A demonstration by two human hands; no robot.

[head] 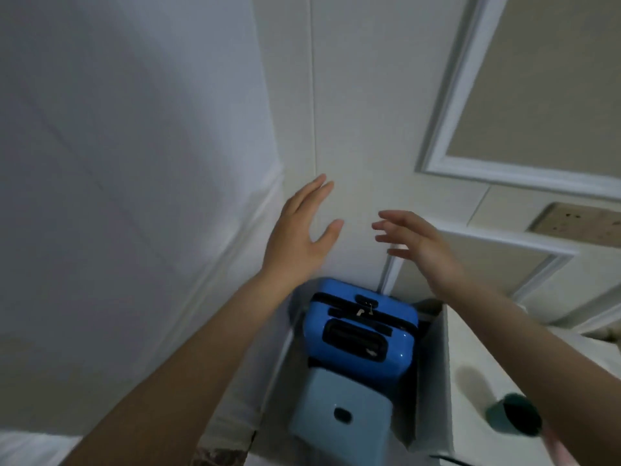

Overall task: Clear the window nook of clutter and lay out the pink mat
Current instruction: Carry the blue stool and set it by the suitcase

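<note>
A bright blue hard-shell suitcase stands upright in a narrow gap against the wall, its black top handle facing me. A pale blue stool or box with a dark oval hole sits right in front of it. My left hand hovers above the suitcase with fingers spread, holding nothing. My right hand is raised beside it, also open and empty, fingers pointing left. Both hands are clear of the suitcase. No pink mat is in view.
A white wall or cabinet side fills the left. A panelled wall with white moulding and a socket plate is behind. A white surface on the right holds a teal cup.
</note>
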